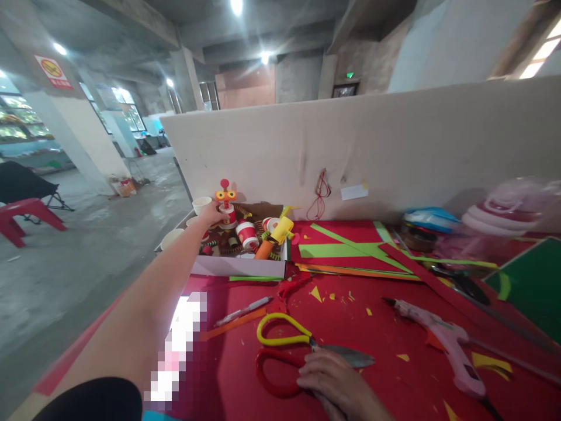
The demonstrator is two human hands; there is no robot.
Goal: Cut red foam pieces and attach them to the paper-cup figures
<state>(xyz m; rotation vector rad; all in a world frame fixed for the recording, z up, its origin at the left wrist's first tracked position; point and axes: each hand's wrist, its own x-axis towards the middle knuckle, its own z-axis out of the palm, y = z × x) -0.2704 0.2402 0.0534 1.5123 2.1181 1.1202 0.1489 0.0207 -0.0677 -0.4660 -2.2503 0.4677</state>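
My left hand (214, 215) reaches forward to the box (245, 268) and is closed around a paper cup figure (227, 216). The figure is a red and white cup with orange goggle eyes and a red ball on top. White paper cups (202, 204) stand beside that hand. My right hand (337, 383) lies low on the red table, its fingers draped across the scissors (280, 339), partly covering them near the red handle. These scissors have one yellow and one red handle, with the blades pointing right.
Other cup figures (248, 234) and a yellow-orange paper figure (280, 231) fill the box. A pink glue gun (442, 339) lies at right, a pen (243, 311) at left. Paper strips (359, 248) and scraps lie about. A white partition (372, 152) stands behind.
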